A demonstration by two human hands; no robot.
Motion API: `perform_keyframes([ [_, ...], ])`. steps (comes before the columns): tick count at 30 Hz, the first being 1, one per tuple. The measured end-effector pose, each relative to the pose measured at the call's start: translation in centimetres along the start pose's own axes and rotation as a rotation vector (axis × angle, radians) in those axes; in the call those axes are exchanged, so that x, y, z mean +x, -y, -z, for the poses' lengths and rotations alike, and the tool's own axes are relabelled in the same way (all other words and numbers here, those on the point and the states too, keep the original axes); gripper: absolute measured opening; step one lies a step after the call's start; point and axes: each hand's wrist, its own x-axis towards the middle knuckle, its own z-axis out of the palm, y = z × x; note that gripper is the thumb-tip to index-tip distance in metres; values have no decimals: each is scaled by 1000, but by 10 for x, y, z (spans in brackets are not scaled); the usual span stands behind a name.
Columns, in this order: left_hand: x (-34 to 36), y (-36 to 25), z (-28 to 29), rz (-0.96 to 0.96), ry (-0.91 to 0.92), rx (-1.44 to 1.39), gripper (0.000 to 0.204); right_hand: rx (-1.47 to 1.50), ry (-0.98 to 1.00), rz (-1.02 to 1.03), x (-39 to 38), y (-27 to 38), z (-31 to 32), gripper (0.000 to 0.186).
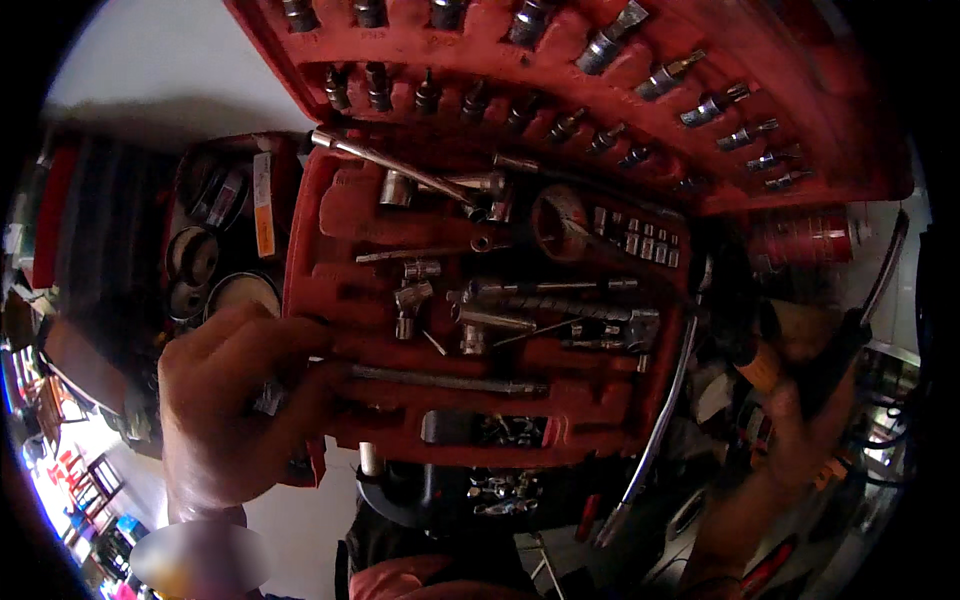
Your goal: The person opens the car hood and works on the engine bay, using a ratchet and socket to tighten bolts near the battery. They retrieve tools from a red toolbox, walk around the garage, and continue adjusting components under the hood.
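Observation:
An open red socket-set case lies before me. My left hand is at its left edge, fingers curled into a pinch; a small bright tip shows between them, but what it belongs to is unclear. Beside those fingertips a thin ribbed extension bar lies in its slot. On the right, my right hand is closed round the dark handle of a long-shafted screwdriver, its metal shaft pointing up. An orange handle shows by the same hand; whether it is gripped too is hard to see.
Bit sockets line the raised lid. Inside the case lie a ratchet, a roll of tape and several sockets. A long metal bar runs along the right side. Left of it stands a box of tape rolls; a red can is behind.

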Motion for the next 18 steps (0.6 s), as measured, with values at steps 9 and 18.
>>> perform_keyframes([
  [9,37,-36,-22,-267,163,170,33,-120,-131,-6,-19,-39,19,87],
  [18,46,-44,-36,-234,152,164,32,-86,-191,103,-23,-65,13,64],
])
